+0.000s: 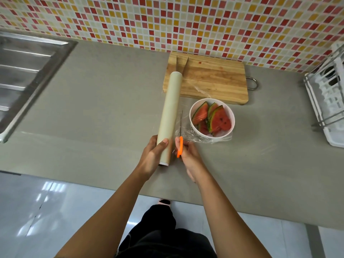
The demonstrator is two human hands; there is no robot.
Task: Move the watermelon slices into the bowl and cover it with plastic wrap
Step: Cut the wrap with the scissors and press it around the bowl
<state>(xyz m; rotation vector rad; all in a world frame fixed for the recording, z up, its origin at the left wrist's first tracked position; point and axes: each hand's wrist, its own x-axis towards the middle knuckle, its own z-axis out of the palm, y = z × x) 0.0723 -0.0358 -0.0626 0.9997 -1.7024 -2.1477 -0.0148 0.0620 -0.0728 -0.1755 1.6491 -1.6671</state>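
Our left hand [152,155] grips the cream plastic-wrap roll [168,118]; our right hand [188,155] grasps orange-handled scissors [180,138] beside the white bowl [193,110] holding red watermelon slices [214,118], film [193,136] draped over it.

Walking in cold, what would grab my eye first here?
Probably the white bowl of red watermelon slices on the grey counter, in front of the wooden cutting board. Beside it, the left hand holds a long plastic wrap roll while the right hand works orange-handled scissors.
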